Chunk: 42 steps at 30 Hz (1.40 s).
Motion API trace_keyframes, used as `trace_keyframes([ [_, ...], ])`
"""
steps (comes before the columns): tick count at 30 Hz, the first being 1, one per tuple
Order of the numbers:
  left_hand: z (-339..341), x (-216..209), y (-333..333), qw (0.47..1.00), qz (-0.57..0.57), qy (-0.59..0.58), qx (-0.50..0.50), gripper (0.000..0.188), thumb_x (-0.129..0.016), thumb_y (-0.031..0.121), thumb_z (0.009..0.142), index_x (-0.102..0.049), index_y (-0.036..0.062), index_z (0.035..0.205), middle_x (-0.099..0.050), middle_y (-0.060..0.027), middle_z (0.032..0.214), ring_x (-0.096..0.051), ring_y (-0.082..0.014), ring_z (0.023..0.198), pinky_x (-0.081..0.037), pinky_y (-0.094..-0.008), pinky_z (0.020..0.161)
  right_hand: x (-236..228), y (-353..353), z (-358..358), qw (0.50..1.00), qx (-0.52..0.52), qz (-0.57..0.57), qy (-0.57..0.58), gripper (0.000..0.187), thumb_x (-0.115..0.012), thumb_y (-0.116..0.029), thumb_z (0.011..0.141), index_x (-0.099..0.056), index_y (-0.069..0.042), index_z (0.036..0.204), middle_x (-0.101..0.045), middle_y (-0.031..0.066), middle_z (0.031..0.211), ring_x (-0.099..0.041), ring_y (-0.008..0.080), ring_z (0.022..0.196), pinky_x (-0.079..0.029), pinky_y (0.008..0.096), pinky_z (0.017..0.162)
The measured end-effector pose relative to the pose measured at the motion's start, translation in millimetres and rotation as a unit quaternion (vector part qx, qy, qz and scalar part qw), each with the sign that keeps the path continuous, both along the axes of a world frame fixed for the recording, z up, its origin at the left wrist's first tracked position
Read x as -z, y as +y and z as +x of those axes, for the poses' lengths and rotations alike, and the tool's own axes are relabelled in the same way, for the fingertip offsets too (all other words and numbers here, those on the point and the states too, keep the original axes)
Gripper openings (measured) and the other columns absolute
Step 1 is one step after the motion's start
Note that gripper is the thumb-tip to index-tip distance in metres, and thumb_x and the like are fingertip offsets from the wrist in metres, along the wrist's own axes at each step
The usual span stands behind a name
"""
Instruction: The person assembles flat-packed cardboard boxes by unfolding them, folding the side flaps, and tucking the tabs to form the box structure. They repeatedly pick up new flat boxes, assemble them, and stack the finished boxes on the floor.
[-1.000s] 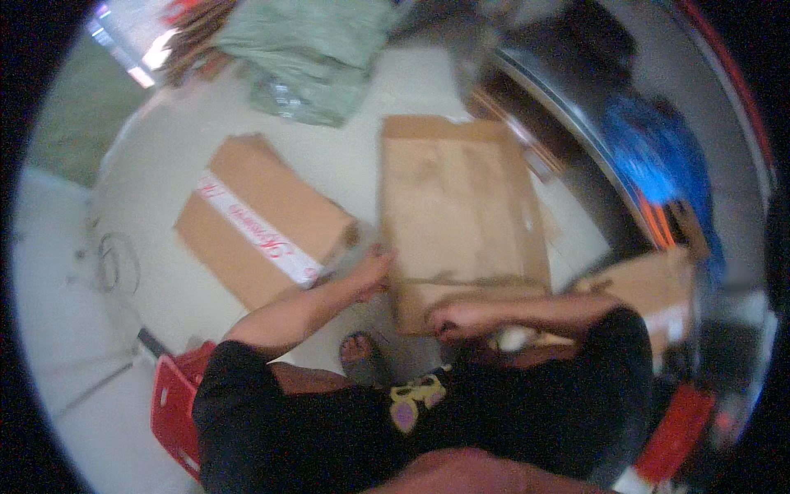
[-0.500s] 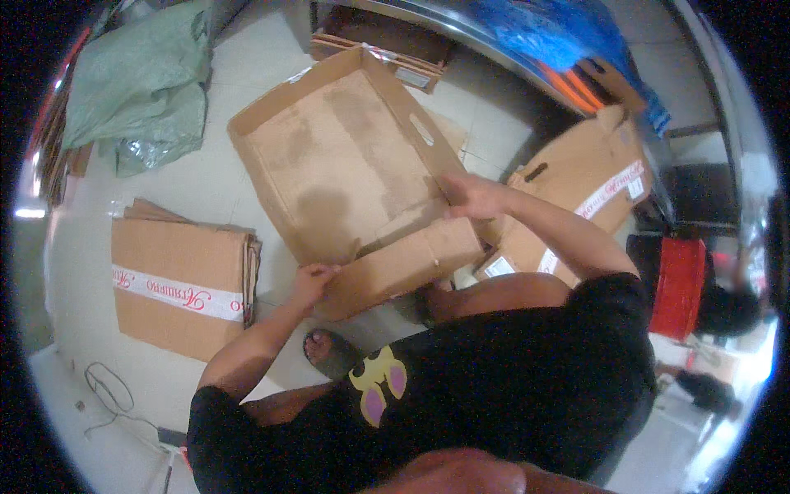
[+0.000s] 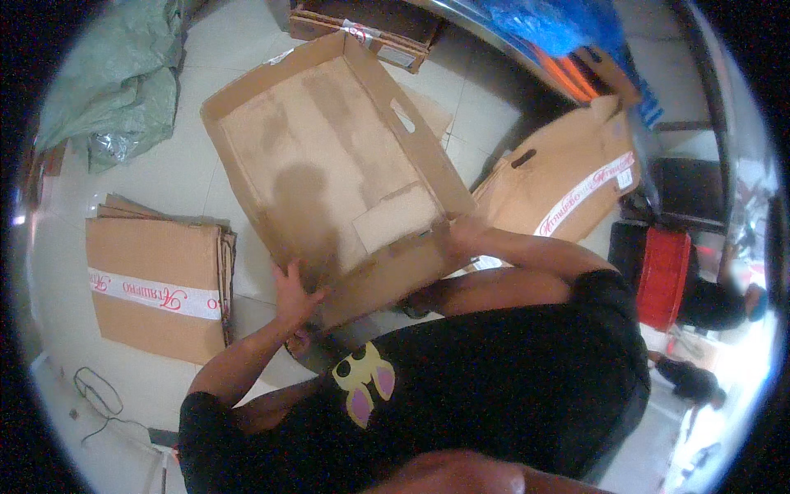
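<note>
The right hand (image 3: 464,236) looks blurred, and the upper edge crops the blue plastic (image 3: 547,29).

Here's the left hand (image 3: 296,295), spread wide, fingers (image 3: 290,270) pointing forward and the thumb angling off to the right! Behind it the bare left forearm (image 3: 247,356) slants up from the lower left. Over on the other side, the right elbow is bent, the right forearm (image 3: 539,253) running inward above the bare right thigh (image 3: 502,294), and the right hand (image 3: 465,236) sits farther forward, its fingers too blurred to read.

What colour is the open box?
The open box is brown; it shows in the head view.
</note>
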<state>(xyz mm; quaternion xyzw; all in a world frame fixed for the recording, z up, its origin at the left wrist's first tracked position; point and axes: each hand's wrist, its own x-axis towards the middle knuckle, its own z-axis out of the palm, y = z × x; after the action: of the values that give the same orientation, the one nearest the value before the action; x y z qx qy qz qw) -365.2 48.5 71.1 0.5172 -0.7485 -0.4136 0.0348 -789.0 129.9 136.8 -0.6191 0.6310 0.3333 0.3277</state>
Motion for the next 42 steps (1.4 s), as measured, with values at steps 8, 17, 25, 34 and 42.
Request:
trace_keyframes([
  [8, 21, 39, -46, 0.975, 0.018, 0.170, -0.144, 0.063, -0.056, 0.011, 0.093, -0.030, -0.0011, 0.149, -0.035, -0.0265, 0.152, -0.039, -0.0394, 0.141, -0.033, -0.0420, 0.116, -34, -44, -45, 0.877, 0.148, -0.449, 0.081, 0.054, -0.073, -0.033, 0.084, -0.059, 0.002, 0.122, -0.067, 0.0243, 0.113, -0.064, 0.0386, 0.110, -0.052, 0.0467, 0.093],
  [17, -2, 14, -69, 0.957, 0.001, 0.227, -0.179, 0.078, -0.045, -0.006, 0.093, -0.004, -0.0004, 0.159, -0.023, -0.0232, 0.163, -0.024, -0.0342, 0.151, -0.021, -0.0391, 0.123, 33, -143, -10, 0.952, 0.191, -0.219, -0.099, 0.051, -0.073, -0.041, 0.080, -0.067, 0.000, 0.108, -0.071, 0.0230, 0.102, -0.070, 0.0406, 0.096, -0.056, 0.0487, 0.084],
  [25, -4, -31, 4, 0.959, -0.086, 0.236, -0.134, 0.076, -0.047, 0.010, 0.101, 0.000, -0.0010, 0.159, -0.015, -0.0208, 0.165, -0.018, -0.0315, 0.153, -0.019, -0.0427, 0.124, -81, -239, 11, 0.913, 0.063, -0.401, -0.042, 0.023, -0.055, -0.013, 0.089, -0.068, -0.005, 0.106, -0.071, 0.0199, 0.106, -0.071, 0.0385, 0.094, -0.057, 0.0521, 0.078],
  [34, -171, -90, -4, 0.859, 0.109, 0.371, 0.337, 0.043, -0.056, 0.016, 0.097, -0.054, 0.0055, 0.138, -0.067, -0.0154, 0.123, -0.067, -0.0304, 0.107, -0.054, -0.0429, 0.094, -93, -278, 89, 0.853, -0.076, -0.514, -0.059, 0.049, -0.066, -0.036, 0.090, -0.061, -0.003, 0.126, -0.059, 0.0237, 0.132, -0.060, 0.0400, 0.115, -0.048, 0.0512, 0.095],
  [42, -25, -28, -265, 0.916, -0.325, -0.103, -0.210, 0.071, -0.077, 0.039, 0.083, -0.053, -0.0015, 0.136, -0.060, -0.0257, 0.129, -0.057, -0.0390, 0.123, -0.047, -0.0466, 0.103, 66, -143, 84, 0.929, -0.177, -0.290, -0.148, 0.041, -0.073, -0.033, 0.081, -0.066, -0.003, 0.107, -0.066, 0.0174, 0.110, -0.065, 0.0378, 0.105, -0.053, 0.0471, 0.091],
])
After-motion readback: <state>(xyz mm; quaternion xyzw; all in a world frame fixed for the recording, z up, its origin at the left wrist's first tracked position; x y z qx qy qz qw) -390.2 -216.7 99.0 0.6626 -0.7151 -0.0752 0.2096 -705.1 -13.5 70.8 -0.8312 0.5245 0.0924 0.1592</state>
